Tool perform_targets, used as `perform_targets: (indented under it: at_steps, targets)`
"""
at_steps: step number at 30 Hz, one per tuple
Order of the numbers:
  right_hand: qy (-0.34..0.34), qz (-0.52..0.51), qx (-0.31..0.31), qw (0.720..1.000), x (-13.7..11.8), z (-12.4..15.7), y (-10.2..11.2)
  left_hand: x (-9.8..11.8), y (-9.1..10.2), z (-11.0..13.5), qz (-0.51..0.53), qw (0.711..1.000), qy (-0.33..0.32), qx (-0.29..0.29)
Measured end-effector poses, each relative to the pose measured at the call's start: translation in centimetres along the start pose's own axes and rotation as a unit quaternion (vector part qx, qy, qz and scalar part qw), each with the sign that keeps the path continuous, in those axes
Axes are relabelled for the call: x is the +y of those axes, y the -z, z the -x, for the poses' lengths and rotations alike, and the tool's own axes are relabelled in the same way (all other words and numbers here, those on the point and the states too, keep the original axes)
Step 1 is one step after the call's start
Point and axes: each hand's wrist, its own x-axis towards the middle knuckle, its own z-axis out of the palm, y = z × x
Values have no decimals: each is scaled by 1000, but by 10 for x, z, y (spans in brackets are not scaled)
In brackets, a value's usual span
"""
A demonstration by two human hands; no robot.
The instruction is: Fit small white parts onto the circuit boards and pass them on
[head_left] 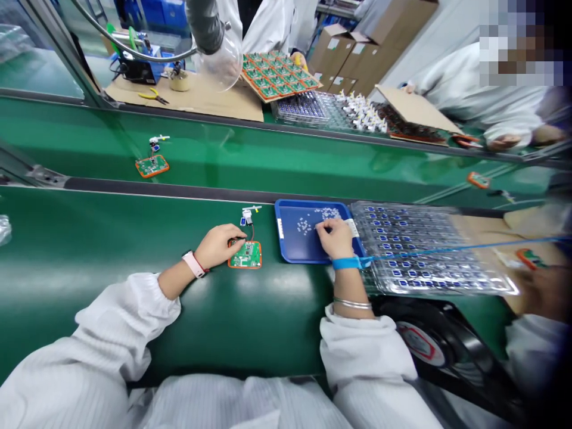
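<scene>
A green circuit board (246, 255) with an orange rim lies flat on the green work surface. My left hand (220, 244) rests at its upper left corner, fingers closed on that edge and partly covering it. Thin wires run from the board up to a small white part with a blue piece (247, 218) just beyond it. Over a blue tray (299, 255), my right hand (336, 236) is closed in a pinch at the fingertips; whatever sits between them is too small to make out. Tiny white pieces (304, 225) are scattered in the tray, close to the fingertips.
Clear plastic trays with blue parts (415, 250) stand right of the blue tray. A blue cord (465, 245) runs rightward from my right wristband. Beyond a dark rail, another wired board (152, 166) lies on the green strip. A black fan (440, 345) sits lower right. Co-workers are across and at right.
</scene>
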Motion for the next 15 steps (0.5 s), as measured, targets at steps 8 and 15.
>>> perform_targets:
  at_steps: [8, 15]
  targets:
    - [39, 24, -55, 997, -1, 4, 5, 1, 2, 0, 14, 1000, 1, -10]
    - [31, 13, -69, 997, 0, 9, 6, 1, 4, 0, 28, 999, 10, -14]
